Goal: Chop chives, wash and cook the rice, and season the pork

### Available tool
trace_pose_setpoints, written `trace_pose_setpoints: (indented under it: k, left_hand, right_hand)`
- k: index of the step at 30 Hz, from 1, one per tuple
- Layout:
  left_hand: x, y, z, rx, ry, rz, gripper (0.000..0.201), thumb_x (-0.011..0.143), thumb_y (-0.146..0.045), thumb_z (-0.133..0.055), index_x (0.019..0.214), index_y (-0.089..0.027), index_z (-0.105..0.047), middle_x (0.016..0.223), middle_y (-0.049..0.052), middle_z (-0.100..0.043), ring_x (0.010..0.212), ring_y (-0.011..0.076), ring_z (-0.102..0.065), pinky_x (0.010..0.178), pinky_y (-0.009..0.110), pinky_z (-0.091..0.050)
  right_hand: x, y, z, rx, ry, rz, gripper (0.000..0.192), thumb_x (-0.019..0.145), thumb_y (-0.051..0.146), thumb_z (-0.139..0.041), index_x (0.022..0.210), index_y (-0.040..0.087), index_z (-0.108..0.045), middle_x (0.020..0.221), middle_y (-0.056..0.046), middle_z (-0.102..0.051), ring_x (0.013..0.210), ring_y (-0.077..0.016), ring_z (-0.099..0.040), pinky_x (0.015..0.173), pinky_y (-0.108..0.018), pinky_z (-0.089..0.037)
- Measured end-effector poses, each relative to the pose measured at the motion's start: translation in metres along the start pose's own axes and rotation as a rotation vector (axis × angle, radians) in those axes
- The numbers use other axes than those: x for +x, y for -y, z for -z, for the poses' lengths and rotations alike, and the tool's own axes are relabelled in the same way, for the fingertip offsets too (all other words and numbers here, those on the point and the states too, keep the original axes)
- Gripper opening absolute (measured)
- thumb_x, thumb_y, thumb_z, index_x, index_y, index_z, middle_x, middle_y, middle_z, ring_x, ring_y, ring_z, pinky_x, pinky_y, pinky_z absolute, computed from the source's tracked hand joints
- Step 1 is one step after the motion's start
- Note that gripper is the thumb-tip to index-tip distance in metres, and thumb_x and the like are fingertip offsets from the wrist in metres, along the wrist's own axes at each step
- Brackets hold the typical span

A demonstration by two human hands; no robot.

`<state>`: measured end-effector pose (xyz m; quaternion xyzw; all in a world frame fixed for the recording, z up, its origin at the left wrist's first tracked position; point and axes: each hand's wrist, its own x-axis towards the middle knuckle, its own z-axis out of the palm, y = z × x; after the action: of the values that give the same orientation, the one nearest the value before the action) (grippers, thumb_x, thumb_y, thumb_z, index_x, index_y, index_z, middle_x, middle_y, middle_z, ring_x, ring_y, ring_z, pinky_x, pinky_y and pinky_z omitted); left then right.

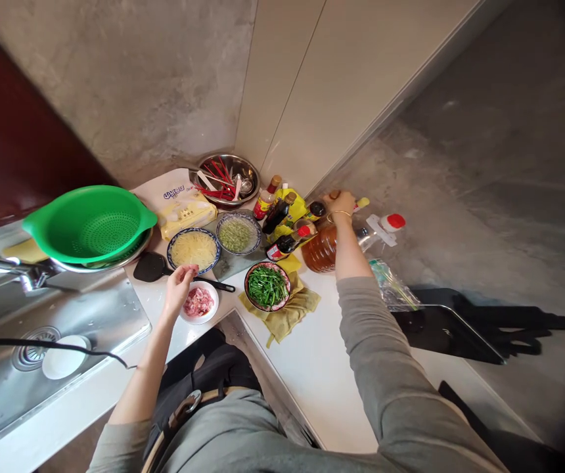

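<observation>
- At the back corner of the desk, among the sauce bottles: right hand sits on top of the big oil jug, grip closed around its handle/cap area. Fingers mostly hidden from this view, so how firm the hold is can't be read.
- Jug stands upright, touching the dark soy bottle and just beside the yellow-label bottle. My read: lift straight up before swinging out, or the neighbours get knocked.
- Jug looks full and heavy; a hold by the handle rather than the cap would be the safer call.
- Right arm is stretched far forward, elbow nearly straight, wrist bent down onto the jug.
- Left hand hovers with fingers pinched together at the rim of the small meat dish; can't tell if it holds anything.
- Left forearm bare, angled in from the sink side.
- Nearby: bowl of greens on a yellow cloth, bowl of shredded potato, black spatula, green colander.
</observation>
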<state>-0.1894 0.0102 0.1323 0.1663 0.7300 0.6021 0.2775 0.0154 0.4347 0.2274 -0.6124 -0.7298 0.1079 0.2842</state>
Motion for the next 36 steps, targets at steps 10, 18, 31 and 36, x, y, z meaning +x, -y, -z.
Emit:
trace_pose_setpoints:
  k: [10, 18, 31, 36]
  left_hand:
    - [-0.016, -0.089, -0.062, 0.282, 0.151, -0.599, 0.048, 0.083, -0.050, -0.064, 0.118, -0.017, -0.062, 0.123, 0.013, -0.066, 0.117, 0.0278, -0.059, 0.104, 0.042, -0.043]
    - [-0.031, -0.097, -0.056, 0.419, 0.192, -0.748, 0.084, 0.072, -0.046, -0.078, 0.142, -0.019, -0.040, 0.143, 0.015, -0.051, 0.134, 0.0338, -0.048, 0.112, 0.049, -0.036]
    - [-0.099, 0.033, 0.115, 0.892, 0.034, -0.294, 0.071, 0.068, -0.022, -0.069, 0.135, -0.018, -0.046, 0.122, 0.015, -0.061, 0.110, 0.0319, -0.063, 0.092, 0.042, -0.052]
    - [-0.109, 0.048, 0.131, 1.007, 0.088, -0.241, 0.065, 0.074, -0.026, -0.067, 0.135, -0.020, -0.047, 0.124, 0.015, -0.061, 0.108, 0.0316, -0.065, 0.086, 0.039, -0.054]
  right_hand:
    - [-0.068, 0.098, 0.181, -0.170, -0.206, 0.504, 0.042, 0.093, 0.044, -0.049, 0.095, 0.005, -0.065, 0.093, -0.010, -0.069, 0.082, -0.0110, -0.062, 0.070, -0.029, -0.039]
    - [-0.200, 0.147, 0.132, 0.385, 0.314, 0.739, 0.022, 0.087, 0.036, -0.066, 0.088, 0.014, -0.067, 0.075, 0.002, -0.062, 0.073, -0.0109, -0.059, 0.071, -0.025, -0.046]
    - [-0.421, 0.163, 0.004, 0.312, 0.735, 0.676, 0.037, 0.099, 0.026, -0.047, 0.132, 0.028, -0.063, 0.111, -0.008, -0.072, 0.099, -0.0226, -0.068, 0.085, -0.029, -0.052]
    - [-0.461, 0.146, -0.005, 0.361, 0.821, 0.593, 0.056, 0.098, 0.030, -0.046, 0.153, 0.026, -0.040, 0.128, -0.012, -0.064, 0.114, -0.0265, -0.064, 0.089, -0.033, -0.058]
